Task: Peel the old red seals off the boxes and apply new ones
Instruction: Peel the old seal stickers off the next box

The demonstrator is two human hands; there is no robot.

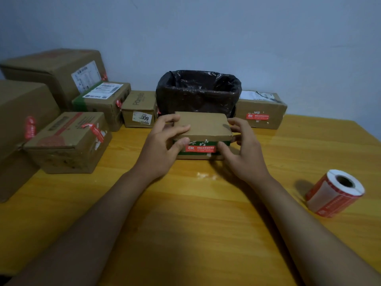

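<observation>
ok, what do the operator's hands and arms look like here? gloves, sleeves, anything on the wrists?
Both are bare: left hand and right hand have no gloves or visible rings. No watch, band or marker shows on either wrist. Both forearms are uncovered down to the frame's bottom edge; no sleeve is in view.

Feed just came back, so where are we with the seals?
Possibly done: the box at right wears a flat red seal. In hand: left hand and right hand grip the small centre box, its red seal flat on the front. Left: boxes at left show curled, peeling seals; the seal roll lies on the table.
</observation>
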